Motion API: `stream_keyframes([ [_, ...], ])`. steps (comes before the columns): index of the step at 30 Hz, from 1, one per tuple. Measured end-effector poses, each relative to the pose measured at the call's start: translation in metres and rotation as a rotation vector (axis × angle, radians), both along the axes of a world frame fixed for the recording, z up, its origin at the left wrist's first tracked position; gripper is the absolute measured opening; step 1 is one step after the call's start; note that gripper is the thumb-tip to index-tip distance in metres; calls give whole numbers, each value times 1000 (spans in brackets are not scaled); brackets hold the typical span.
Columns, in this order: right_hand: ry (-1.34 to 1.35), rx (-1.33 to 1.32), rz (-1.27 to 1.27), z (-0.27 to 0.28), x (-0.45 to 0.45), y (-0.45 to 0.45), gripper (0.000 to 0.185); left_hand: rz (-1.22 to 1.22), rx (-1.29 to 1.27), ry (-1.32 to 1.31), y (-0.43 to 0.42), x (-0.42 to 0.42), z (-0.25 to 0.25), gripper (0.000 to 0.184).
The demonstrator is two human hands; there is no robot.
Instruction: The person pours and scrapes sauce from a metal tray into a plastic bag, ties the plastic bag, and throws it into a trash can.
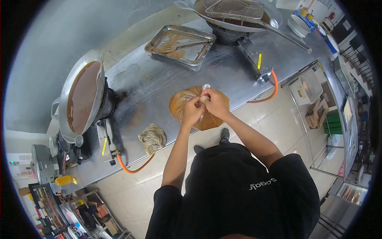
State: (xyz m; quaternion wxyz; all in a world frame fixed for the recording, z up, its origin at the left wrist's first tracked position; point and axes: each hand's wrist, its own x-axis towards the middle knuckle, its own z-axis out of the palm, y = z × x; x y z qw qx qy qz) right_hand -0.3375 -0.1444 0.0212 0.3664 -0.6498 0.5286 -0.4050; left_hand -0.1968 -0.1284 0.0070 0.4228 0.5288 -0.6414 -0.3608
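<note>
A clear plastic bag (207,121) filled with something orange-brown lies at the front edge of the steel counter. Its gathered neck is between my two hands, with a whitish tip sticking up behind them. My left hand (192,111) is closed on the left side of the neck, fingers pinched. Close beside it, my right hand (217,104) also pinches the neck, its thumb and fingers nearly touching the left ones. The fingers cover the exact spot where the neck is twisted or tied.
Left on the steel counter (137,89) stands a wok (85,97) of brown liquid on a burner; another wok (270,27) with a wire basket (234,10) is at the back right. A tray (153,47) holds a slotted turner (169,47). A crumpled cloth (152,138) and orange hoses (133,171) lie along the front edge.
</note>
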Motion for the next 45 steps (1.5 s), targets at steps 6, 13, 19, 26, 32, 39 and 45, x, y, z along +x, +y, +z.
stream_keyframes([
  [6, 253, -293, -125, -4, 9, 15, 11, 259, 32, 207, -8, -22, -21, 17],
  [13, -20, -72, -85, -4, 0, -9, 33, 84, 335, 888, -8, -16, 3, 44],
  [19, 331, 114, -15, 15, 14, -20, 29, -419, 541, 921, -16, 39, 5, 43],
  [26, 447, -380, 3, 36, 20, 29, 32, -117, 481, 737, -11, 38, 19, 31],
  [32, 661, -72, -138, 22, 36, 39, 27, -17, 312, 325, 3, 14, 21, 21],
  [39, 655, -88, -25, 21, -7, 37, 17, -25, 28, 2, 20, 0, 18, 20],
  [45, 120, 455, -1, 34, -49, 70, 27, -82, 21, 108, 47, -26, 13, 18],
])
